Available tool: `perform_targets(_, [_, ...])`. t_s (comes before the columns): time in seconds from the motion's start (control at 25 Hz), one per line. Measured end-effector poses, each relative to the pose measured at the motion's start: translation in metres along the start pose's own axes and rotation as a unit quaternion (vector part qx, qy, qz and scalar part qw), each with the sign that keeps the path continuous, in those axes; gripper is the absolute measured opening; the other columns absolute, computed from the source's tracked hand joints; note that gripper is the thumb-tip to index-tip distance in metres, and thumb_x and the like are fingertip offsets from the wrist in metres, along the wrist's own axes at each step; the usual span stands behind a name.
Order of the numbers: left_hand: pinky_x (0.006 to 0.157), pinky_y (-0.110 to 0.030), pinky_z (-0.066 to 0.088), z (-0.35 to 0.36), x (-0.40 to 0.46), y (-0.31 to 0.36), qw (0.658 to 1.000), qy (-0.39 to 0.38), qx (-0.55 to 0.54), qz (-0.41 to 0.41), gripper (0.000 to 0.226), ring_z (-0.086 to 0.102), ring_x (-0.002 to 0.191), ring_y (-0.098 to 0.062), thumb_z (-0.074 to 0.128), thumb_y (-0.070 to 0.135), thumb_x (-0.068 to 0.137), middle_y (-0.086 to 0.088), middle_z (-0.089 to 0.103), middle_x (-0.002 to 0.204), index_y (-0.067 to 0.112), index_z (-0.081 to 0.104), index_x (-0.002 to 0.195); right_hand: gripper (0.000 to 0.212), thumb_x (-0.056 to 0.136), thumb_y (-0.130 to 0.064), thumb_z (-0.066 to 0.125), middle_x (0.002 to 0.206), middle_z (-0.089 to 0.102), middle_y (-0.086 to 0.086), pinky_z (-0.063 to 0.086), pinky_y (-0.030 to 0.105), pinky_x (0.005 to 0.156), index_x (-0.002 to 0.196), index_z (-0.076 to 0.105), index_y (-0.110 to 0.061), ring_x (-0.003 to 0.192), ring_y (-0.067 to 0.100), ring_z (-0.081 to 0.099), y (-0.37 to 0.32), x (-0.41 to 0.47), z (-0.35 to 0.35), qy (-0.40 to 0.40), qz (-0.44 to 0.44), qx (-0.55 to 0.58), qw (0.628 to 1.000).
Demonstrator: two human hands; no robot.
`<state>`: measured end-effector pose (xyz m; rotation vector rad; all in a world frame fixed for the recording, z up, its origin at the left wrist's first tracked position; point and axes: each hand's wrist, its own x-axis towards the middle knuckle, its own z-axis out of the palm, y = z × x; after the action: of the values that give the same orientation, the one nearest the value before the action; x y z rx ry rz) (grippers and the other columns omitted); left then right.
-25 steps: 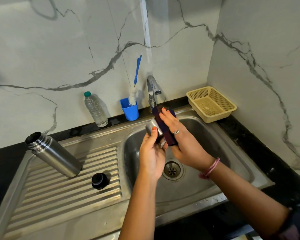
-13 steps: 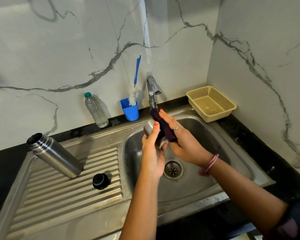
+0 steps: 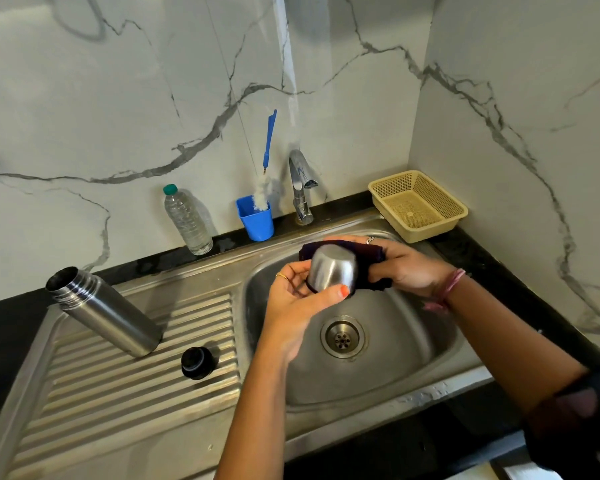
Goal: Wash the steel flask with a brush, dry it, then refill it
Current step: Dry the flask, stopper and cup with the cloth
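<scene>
Since half a second ago, both hands have turned the steel cup point(image 3: 331, 269) so its closed base faces the camera, and the dark cloth point(image 3: 368, 263) now lies behind and beside it instead of across its front. No brand, label or writing can be read on anything. From the head camera: the left hand point(image 3: 293, 306) grips the cup over the sink basin point(image 3: 413, 344), thumb curled against its lower rim. The right hand point(image 3: 404, 265) holds the cloth bunched against the cup, fingers curled around the fabric. The steel flask point(image 3: 103, 311) stands open on the ribbed drainboard point(image 3: 125, 386), with its black stopper point(image 3: 197, 362) near it.
</scene>
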<state>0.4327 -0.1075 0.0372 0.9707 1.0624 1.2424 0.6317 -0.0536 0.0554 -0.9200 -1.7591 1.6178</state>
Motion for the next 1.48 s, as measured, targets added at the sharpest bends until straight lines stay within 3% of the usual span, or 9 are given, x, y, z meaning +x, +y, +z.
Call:
perform_targets(0.16, [0.079,-0.03,0.059,-0.007,-0.003,-0.004,0.992,-0.016,0.128,0.012,0.06,0.069,0.089,-0.011,0.094,0.009,0.054,0.001,0.074,0.097,0.018,0.066,0.106,0.058,0.077,0.017,0.045,0.084,0.064,-0.003,0.044,0.016,0.056,0.12,0.057,-0.02,0.065,0.002,0.056,-0.018,0.003,-0.007,-0.05,0.021,-0.096,0.994])
perform_targets(0.28, [0.074,-0.022,0.056,-0.004,-0.003,-0.011,0.986,0.034,0.16,0.026,0.059,0.07,0.088,-0.005,0.093,0.006,0.056,0.005,0.074,0.094,0.019,0.065,0.106,0.065,0.082,0.021,0.045,0.133,0.056,0.002,0.045,0.029,0.102,0.139,0.045,-0.011,0.121,0.003,0.053,-0.025,0.007,-0.002,-0.072,-0.062,-0.217,0.972])
perform_targets(0.4, [0.069,-0.019,0.054,0.002,-0.001,-0.018,0.985,0.093,0.138,0.035,0.055,0.071,0.085,-0.005,0.091,0.004,0.058,0.008,0.074,0.09,0.021,0.064,0.102,0.069,0.078,0.015,0.049,0.148,0.043,0.002,0.023,0.035,0.118,0.142,0.044,-0.012,0.142,0.013,0.03,-0.019,0.005,0.012,-0.055,-0.16,-0.35,0.921])
perform_targets(0.52, [0.064,-0.016,0.052,0.005,-0.001,-0.022,0.99,0.123,0.068,0.028,0.049,0.068,0.074,0.0,0.087,-0.002,0.063,0.008,0.073,0.082,0.015,0.065,0.103,0.068,0.081,0.016,0.051,0.152,0.036,0.003,0.017,0.03,0.12,0.143,0.041,-0.01,0.146,0.014,0.021,-0.005,-0.006,0.029,0.003,-0.219,-0.368,0.904])
perform_targets(0.68, [0.07,-0.022,0.056,-0.001,-0.001,-0.021,0.992,0.122,-0.008,0.02,0.056,0.071,0.087,-0.013,0.086,0.001,0.061,-0.006,0.073,0.1,0.008,0.065,0.112,0.073,0.081,0.024,0.046,0.155,0.03,0.006,0.018,0.039,0.12,0.146,0.031,-0.006,0.145,0.016,0.023,0.012,-0.015,0.022,0.05,-0.18,-0.257,0.948])
perform_targets(0.88, [0.076,-0.026,0.056,0.0,0.005,-0.022,0.994,0.09,0.054,0.033,0.065,0.071,0.096,-0.018,0.091,0.009,0.054,-0.004,0.074,0.104,0.011,0.065,0.114,0.076,0.08,0.021,0.045,0.155,0.032,0.004,0.022,0.045,0.118,0.148,0.029,-0.007,0.144,0.014,0.025,0.005,0.003,0.015,0.036,-0.162,-0.28,0.946])
perform_targets(1.12, [0.076,-0.025,0.057,-0.006,0.009,-0.023,0.99,0.137,0.017,0.031,0.054,0.071,0.086,-0.01,0.085,-0.002,0.063,0.002,0.075,0.095,0.009,0.066,0.113,0.068,0.085,0.008,0.05,0.156,0.028,0.005,0.021,0.037,0.119,0.148,0.029,-0.008,0.145,0.014,0.022,0.01,-0.008,0.025,0.043,-0.189,-0.307,0.932])
perform_targets(1.28, [0.07,-0.022,0.055,-0.003,0.008,-0.028,0.993,0.117,0.022,0.012,0.055,0.072,0.087,-0.013,0.086,0.001,0.062,-0.003,0.075,0.097,0.009,0.066,0.113,0.067,0.083,0.003,0.045,0.154,0.032,0.003,0.023,0.036,0.118,0.148,0.031,-0.011,0.143,0.01,0.027,0.013,-0.001,0.019,0.062,-0.147,-0.287,0.944])
perform_targets(1.48, [0.077,-0.03,0.057,-0.006,0.014,-0.028,0.991,0.131,0.023,0.019,0.061,0.071,0.091,-0.018,0.091,0.014,0.054,-0.006,0.075,0.099,0.011,0.068,0.111,0.071,0.085,0.009,0.054,0.156,0.026,0.001,0.015,0.025,0.119,0.149,0.029,-0.011,0.145,0.007,0.018,0.008,0.0,0.032,0.055,-0.179,-0.354,0.916])
